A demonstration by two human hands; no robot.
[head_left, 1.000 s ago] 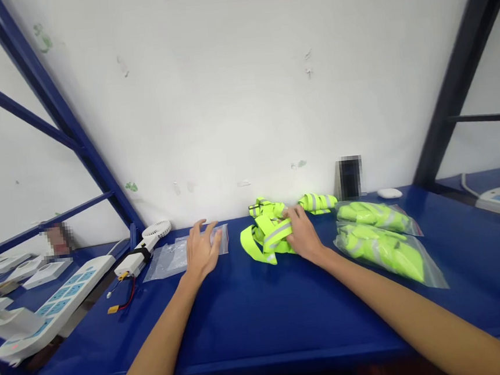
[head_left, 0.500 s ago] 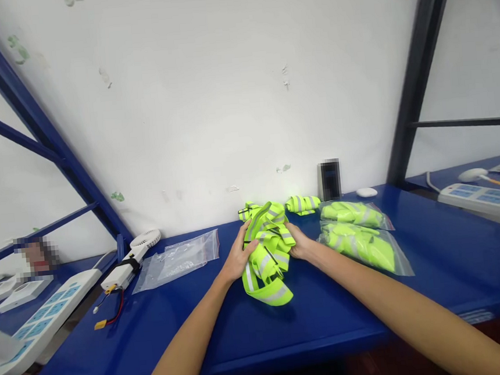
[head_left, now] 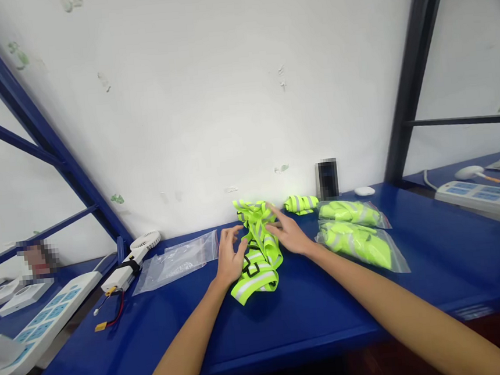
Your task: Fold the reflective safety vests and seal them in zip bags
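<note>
A loose heap of neon yellow-green straps (head_left: pixel 258 239) with silver reflective stripes and black buckles lies on the blue table (head_left: pixel 322 309). On its left side is my left hand (head_left: pixel 232 254), fingers apart and curved, holding nothing. My right hand (head_left: pixel 289 231) is at the heap's upper right, fingers spread; its fingertips are at the fabric, and whether they touch it is unclear. Behind it sits a smaller rolled yellow-green bundle (head_left: pixel 300 204). Two clear bags with similar straps, one farther back (head_left: pixel 351 213) and one nearer (head_left: pixel 357 244), lie to the right.
A flat clear plastic bag (head_left: pixel 177 260) is at left, beside a white fan (head_left: pixel 145 241) and a white battery pack with wires (head_left: pixel 120 276). Power strips (head_left: pixel 47 322) stand at both sides. A dark blurred device (head_left: pixel 328 179) leans by the wall, near a white oval case (head_left: pixel 365 191).
Both hands have let go of the straps and opened. The straps, held bunched between them before, now lie lower and more spread out, with the buckles showing.
</note>
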